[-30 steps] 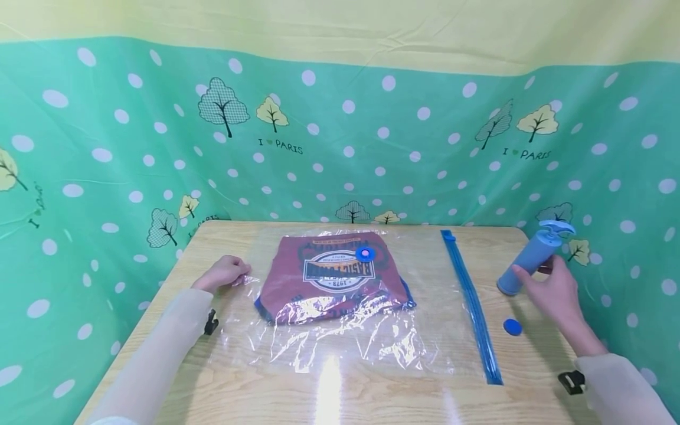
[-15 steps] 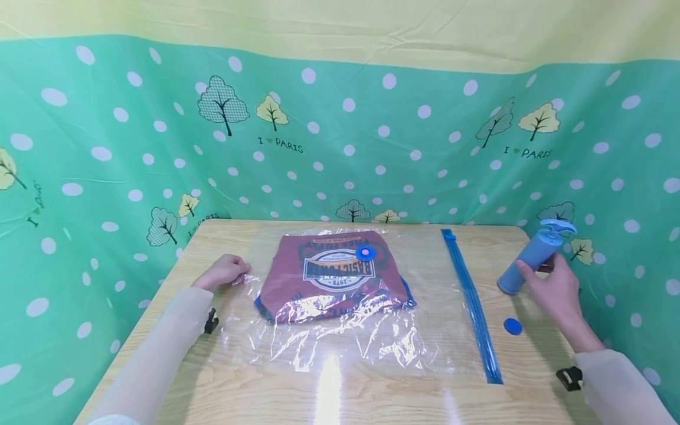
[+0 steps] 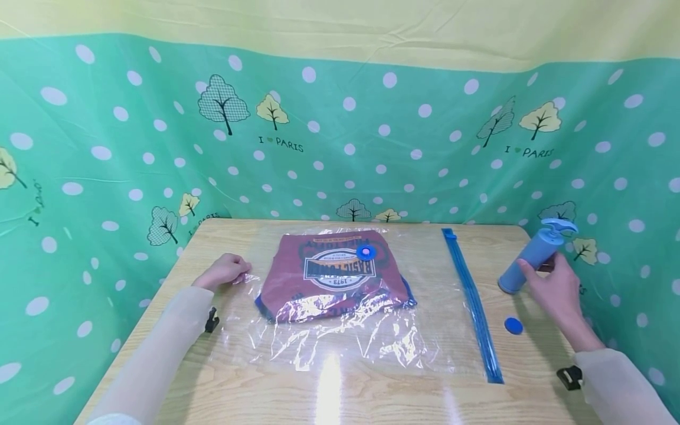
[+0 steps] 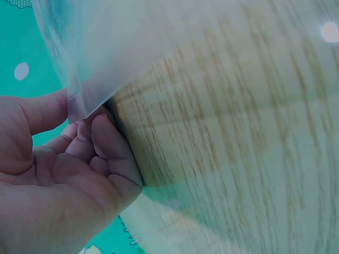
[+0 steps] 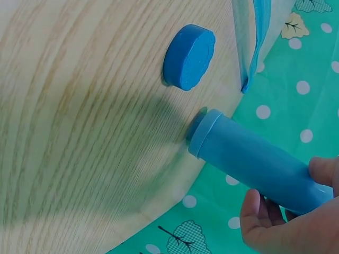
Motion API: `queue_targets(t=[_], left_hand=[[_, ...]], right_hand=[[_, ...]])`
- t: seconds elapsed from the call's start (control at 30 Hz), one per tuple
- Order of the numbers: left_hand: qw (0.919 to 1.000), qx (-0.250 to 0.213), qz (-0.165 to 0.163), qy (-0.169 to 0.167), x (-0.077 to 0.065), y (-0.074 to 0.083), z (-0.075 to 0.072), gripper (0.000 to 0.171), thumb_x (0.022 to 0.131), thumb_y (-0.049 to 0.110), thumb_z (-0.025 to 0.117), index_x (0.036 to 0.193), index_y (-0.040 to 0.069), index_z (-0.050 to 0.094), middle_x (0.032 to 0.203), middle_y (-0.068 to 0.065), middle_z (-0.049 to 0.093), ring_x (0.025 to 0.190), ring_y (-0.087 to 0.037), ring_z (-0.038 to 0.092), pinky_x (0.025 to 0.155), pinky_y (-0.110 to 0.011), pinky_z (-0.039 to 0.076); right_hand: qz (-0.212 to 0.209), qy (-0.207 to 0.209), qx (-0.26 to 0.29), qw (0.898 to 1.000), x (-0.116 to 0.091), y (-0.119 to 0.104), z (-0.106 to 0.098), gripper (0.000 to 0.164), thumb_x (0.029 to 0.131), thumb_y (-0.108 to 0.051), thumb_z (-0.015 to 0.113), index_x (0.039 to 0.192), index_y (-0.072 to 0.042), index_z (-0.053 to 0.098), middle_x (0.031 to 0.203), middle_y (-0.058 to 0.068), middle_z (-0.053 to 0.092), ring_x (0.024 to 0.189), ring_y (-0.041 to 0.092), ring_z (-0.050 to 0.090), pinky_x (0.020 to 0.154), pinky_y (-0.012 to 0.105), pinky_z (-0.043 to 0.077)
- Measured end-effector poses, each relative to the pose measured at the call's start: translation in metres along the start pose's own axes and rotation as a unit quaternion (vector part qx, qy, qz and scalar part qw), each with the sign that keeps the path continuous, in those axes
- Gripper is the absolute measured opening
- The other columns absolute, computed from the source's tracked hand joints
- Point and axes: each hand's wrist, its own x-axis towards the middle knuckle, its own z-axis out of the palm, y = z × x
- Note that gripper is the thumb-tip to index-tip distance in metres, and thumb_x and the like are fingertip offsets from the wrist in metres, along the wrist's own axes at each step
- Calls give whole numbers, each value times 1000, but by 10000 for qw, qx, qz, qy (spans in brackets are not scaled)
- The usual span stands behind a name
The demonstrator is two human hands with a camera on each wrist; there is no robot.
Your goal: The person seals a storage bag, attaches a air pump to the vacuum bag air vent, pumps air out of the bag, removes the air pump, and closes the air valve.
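A clear plastic vacuum storage bag (image 3: 441,319) lies flat on the table, with a folded maroon garment (image 3: 284,289) inside. Its round blue valve (image 3: 365,253) sits over the garment. Along the bag's right edge runs a blue zip strip (image 3: 470,295). My left hand (image 3: 223,270) pinches the bag's corner (image 4: 80,108) between thumb and curled fingers at the left side. At the right, my right hand (image 3: 555,292) grips the barrel of a blue hand pump (image 3: 531,260). The pump leans, handle up and away, its lower end at the tabletop. Part of the barrel is hidden by my fingers.
A round blue cap (image 3: 513,326) lies on the wooden table (image 3: 382,395) between the zip strip and my right forearm. A green dotted curtain (image 3: 340,171) hangs behind the table and on both sides.
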Motion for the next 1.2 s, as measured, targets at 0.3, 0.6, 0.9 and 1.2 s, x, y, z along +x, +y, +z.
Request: queue_targets(t=[0.3, 0.6, 0.9, 1.2], left_hand=[[10000, 34, -81, -25, 0, 1, -2, 25, 108, 14, 56, 86, 4, 61, 70, 0, 56, 63, -13, 49, 61, -27, 43], [9999, 29, -131, -27, -1, 1, -1, 25, 107, 15, 56, 85, 5, 61, 69, 0, 56, 64, -14, 49, 62, -28, 43], [9999, 37, -112, -61, -3, 3, -2, 26, 108, 15, 55, 85, 4, 61, 70, 0, 56, 64, -14, 49, 62, -29, 43], [9999, 6, -85, -61, -3, 3, -3, 26, 108, 15, 55, 85, 5, 60, 69, 0, 55, 63, -13, 49, 61, -27, 42]], right_hand=[[-45, 31, -13, 10000, 0, -1, 1, 63, 108, -34, 59, 141, 16, 41, 128, 40, 53, 114, 57, 53, 87, 66, 45], [-98, 21, -7, 9999, 0, -1, -1, 62, 108, -35, 59, 139, 16, 42, 126, 39, 54, 112, 56, 54, 85, 64, 45], [-98, 12, -17, 9999, 2, -5, -2, 61, 108, -34, 59, 139, 16, 42, 126, 39, 54, 112, 56, 54, 86, 65, 45], [-207, 35, -28, 9998, 4, -16, -4, 60, 107, -34, 61, 139, 15, 44, 124, 37, 57, 111, 53, 57, 79, 48, 45]])
